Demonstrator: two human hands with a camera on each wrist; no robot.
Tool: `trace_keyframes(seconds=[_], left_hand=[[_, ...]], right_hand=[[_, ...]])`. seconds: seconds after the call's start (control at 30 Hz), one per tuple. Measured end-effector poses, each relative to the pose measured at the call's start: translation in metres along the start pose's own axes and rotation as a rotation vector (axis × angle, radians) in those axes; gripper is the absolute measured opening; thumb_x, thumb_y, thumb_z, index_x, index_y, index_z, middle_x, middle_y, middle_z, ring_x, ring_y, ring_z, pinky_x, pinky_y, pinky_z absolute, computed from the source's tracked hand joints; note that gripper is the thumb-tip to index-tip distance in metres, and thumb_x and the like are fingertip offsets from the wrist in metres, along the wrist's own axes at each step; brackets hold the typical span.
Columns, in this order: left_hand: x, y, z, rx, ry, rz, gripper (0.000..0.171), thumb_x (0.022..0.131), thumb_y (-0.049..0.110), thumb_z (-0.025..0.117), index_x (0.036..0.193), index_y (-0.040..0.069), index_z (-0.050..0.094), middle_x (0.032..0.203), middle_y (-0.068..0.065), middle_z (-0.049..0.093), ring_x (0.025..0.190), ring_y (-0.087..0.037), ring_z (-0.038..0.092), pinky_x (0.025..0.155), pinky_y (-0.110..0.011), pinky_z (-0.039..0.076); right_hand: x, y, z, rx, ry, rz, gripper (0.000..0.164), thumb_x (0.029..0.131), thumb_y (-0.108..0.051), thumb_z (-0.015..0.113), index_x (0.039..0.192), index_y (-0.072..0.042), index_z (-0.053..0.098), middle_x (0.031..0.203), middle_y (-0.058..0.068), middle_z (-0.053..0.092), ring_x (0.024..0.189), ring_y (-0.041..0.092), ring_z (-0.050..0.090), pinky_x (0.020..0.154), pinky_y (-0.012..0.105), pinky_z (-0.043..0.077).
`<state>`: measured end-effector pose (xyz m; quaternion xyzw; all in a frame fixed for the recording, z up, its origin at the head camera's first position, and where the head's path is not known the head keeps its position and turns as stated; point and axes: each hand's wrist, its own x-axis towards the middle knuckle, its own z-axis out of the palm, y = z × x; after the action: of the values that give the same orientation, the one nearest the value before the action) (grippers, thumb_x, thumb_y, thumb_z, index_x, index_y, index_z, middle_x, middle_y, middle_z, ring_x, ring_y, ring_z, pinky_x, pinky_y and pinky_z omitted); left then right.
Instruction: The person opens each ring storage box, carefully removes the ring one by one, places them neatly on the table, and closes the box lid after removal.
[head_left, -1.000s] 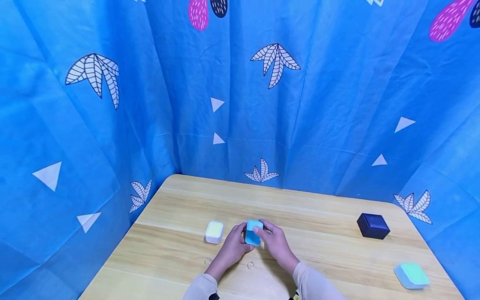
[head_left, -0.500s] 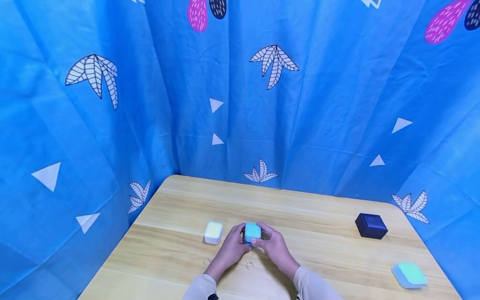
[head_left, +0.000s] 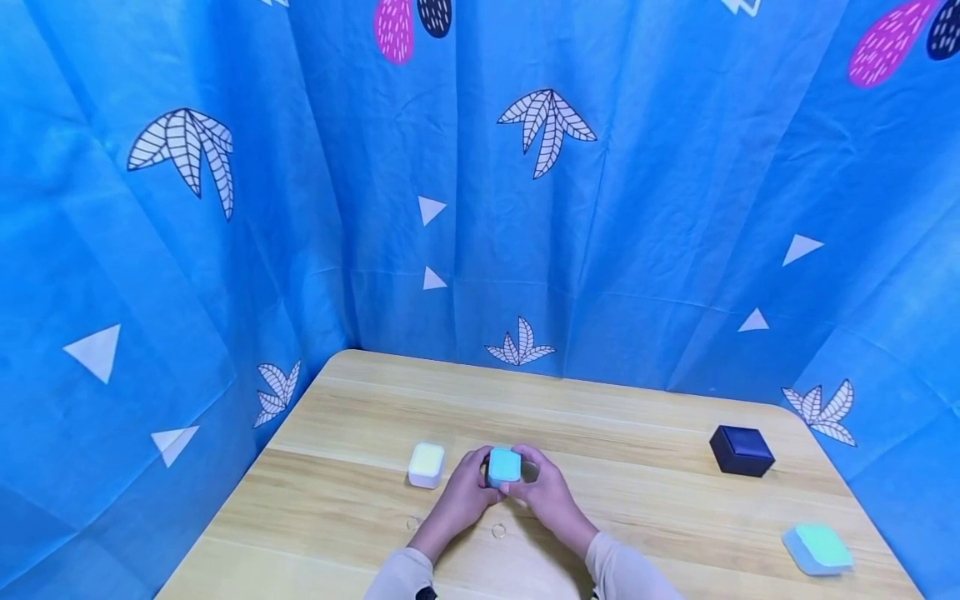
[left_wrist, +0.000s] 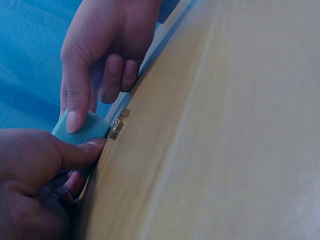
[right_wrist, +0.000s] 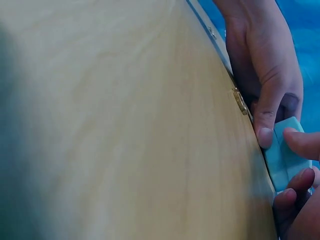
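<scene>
Between both hands, near the middle of the table, is a small turquoise ring box (head_left: 505, 465) with its lid down. My left hand (head_left: 467, 493) grips it from the left side, the thumb along its near face in the left wrist view. From the right, my right hand (head_left: 551, 492) holds the same box, thumb at the near side and fingers at the far side. In the right wrist view a seam between lid and base shows on the box (right_wrist: 286, 162). One gold ring (head_left: 498, 531) lies just in front of the hands, and another ring (head_left: 413, 523) lies beside the left forearm.
A white box with a pale yellow top (head_left: 426, 465) stands left of the left hand. Far to the right are a dark navy box (head_left: 742, 451) and a mint-green box (head_left: 818, 549). Blue printed curtain (head_left: 660, 208) surrounds the wooden table (head_left: 637, 433).
The turquoise box stood open a second ago, its inside showing; its lid has since come down. The right thumb has moved from the lid to the near side. The rings stay where they were.
</scene>
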<state>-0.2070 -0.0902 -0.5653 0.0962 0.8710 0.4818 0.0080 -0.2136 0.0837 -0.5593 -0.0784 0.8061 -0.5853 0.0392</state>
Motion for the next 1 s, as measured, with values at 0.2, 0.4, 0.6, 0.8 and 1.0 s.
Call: trace_keyframes(seconds=[0.2,0.4,0.6,0.8,1.0], left_hand=[[0.000,0.000,0.000,0.012,-0.005,0.006,0.072,0.081,0.001,0.077,0.146,-0.001,0.045,0.128,-0.014,0.055,0.083,-0.012,0.051,0.070,-0.021,0.046],[0.000,0.000,0.000,-0.003,-0.007,0.038,0.068,0.082,0.001,0.077,0.144,-0.001,0.048,0.128,-0.017,0.055,0.085,-0.014,0.053,0.072,-0.022,0.047],[-0.002,0.000,-0.004,0.013,-0.004,0.025,0.068,0.083,0.005,0.078,0.144,0.001,0.049,0.135,-0.019,0.055,0.104,-0.022,0.058,0.088,-0.033,0.051],[-0.005,0.006,-0.007,-0.014,-0.023,0.015,0.071,0.082,0.010,0.080,0.145,0.004,0.048,0.136,-0.020,0.054,0.118,-0.031,0.057,0.100,-0.051,0.049],[-0.007,0.016,-0.011,0.015,-0.051,0.025,0.073,0.084,0.015,0.079,0.147,0.004,0.045,0.137,-0.022,0.053,0.121,-0.035,0.056,0.102,-0.058,0.046]], right_hand=[[0.000,0.000,0.001,-0.031,0.007,-0.013,0.061,0.078,-0.008,0.084,0.133,-0.006,0.058,0.139,0.017,0.059,0.137,0.044,0.044,0.114,0.066,0.029],[0.000,0.001,0.003,-0.054,0.002,-0.030,0.061,0.078,-0.008,0.083,0.133,-0.005,0.056,0.136,0.018,0.059,0.131,0.042,0.050,0.107,0.059,0.041],[-0.001,0.000,0.004,-0.036,-0.022,-0.028,0.061,0.080,-0.011,0.083,0.134,-0.006,0.055,0.140,0.017,0.057,0.132,0.043,0.049,0.106,0.059,0.042],[-0.005,-0.003,0.002,-0.044,-0.038,-0.046,0.061,0.082,-0.012,0.082,0.136,-0.008,0.054,0.143,0.016,0.055,0.139,0.045,0.042,0.113,0.065,0.032],[-0.009,-0.005,-0.005,-0.053,-0.064,-0.069,0.064,0.084,-0.018,0.081,0.140,-0.007,0.052,0.144,0.022,0.049,0.117,0.041,0.058,0.097,0.052,0.052]])
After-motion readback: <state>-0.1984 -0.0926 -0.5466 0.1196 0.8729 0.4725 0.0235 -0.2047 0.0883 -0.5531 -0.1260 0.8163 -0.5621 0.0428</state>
